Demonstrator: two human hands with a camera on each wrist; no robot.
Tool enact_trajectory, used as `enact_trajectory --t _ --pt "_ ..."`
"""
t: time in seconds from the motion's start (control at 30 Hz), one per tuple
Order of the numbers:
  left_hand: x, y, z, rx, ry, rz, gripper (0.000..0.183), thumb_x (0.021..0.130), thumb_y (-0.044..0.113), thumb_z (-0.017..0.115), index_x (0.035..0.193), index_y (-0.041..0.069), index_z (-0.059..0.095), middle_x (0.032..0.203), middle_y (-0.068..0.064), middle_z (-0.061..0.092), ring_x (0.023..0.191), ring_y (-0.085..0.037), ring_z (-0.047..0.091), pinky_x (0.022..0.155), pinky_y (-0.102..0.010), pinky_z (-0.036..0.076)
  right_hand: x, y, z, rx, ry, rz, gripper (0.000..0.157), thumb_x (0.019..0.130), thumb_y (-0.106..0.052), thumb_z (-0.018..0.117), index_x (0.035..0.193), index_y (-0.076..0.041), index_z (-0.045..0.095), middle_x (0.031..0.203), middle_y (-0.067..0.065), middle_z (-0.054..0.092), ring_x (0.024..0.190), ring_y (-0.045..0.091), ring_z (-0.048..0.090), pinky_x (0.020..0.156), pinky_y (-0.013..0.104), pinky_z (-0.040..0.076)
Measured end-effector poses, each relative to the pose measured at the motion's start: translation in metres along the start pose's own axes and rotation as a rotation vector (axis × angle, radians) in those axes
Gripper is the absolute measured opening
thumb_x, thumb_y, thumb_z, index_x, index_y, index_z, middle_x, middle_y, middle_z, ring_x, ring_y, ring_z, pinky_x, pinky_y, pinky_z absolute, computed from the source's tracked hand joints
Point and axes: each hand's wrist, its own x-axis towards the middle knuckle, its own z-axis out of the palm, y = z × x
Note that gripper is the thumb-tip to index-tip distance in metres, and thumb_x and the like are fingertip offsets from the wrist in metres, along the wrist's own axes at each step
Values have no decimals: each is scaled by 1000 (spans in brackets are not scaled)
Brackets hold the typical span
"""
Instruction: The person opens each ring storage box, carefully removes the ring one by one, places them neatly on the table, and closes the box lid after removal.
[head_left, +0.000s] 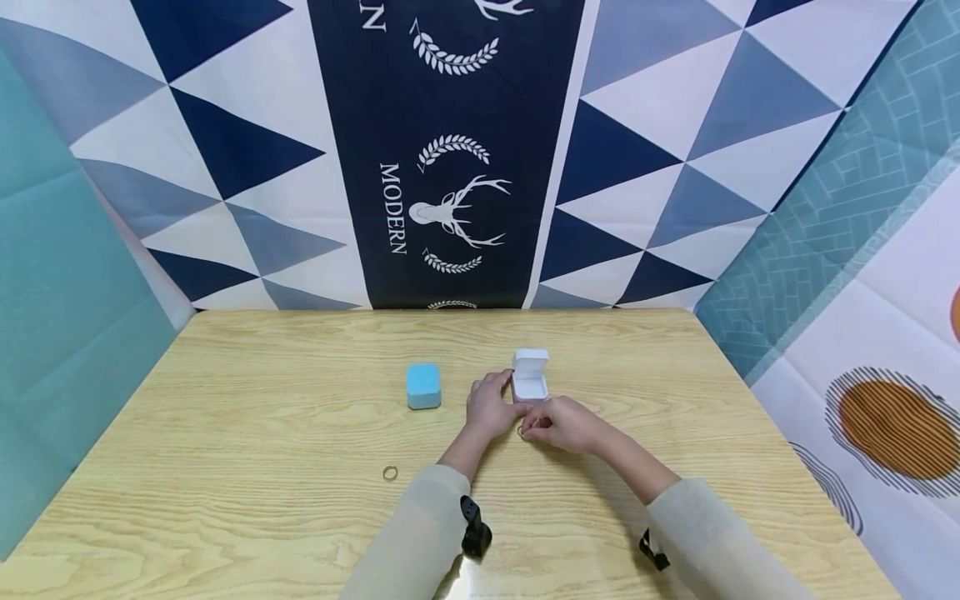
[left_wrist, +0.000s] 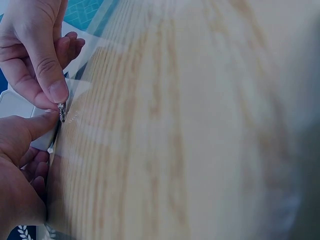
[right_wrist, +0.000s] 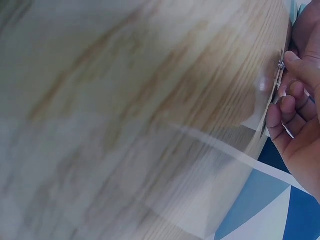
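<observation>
A small white ring box (head_left: 531,388) stands on the table with its lid raised. My left hand (head_left: 491,408) holds it from the left, the thumb along its front edge and the other fingers at its side. Just in front of the box, my right hand (head_left: 567,423) pinches a ring (left_wrist: 62,113) between thumb and index finger. In the right wrist view, the ring's bright stone (right_wrist: 281,64) shows at the thumb tip, and the remaining fingers curl loosely. The inside of the box looks white; finer detail is too small to tell.
A closed light-blue box (head_left: 423,387) stands left of my left hand. Nearer to me, a second ring (head_left: 391,480) lies on the wooden table (head_left: 262,433). Patterned cloth (head_left: 450,167) hangs behind the table's back edge. Dark wrist mounts sit on both sleeves.
</observation>
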Motion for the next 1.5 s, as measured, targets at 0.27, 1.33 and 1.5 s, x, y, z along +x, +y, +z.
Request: enact_trajectory --t 0.27,1.33,1.5 --pt "-1 1 0 1 6 1 71 75 35 77 135 11 50 134 -7 54 112 -26 48 96 -39 39 0 -1 1 -16 -2 -2 7 85 -18 68 80 -13 71 77 -8 67 64 -3 47 60 16 41" --pt "-1 1 0 -4 1 -10 70 75 34 77 136 12 49 136 -7 53 113 -25 48 96 -39 38 0 -1 -1 -30 -19 10 6 85 -18 68 81 -14 71 78 -8 68 69 -3 51 64 17 44" --pt "-1 0 1 -2 3 -5 70 75 34 77 136 12 50 135 -7 53 113 -25 48 96 -38 39 -1 -2 -2 -9 -12 15 6 85 -18 68 82 -13 72 77 -7 68 65 -4 50 61 17 43"
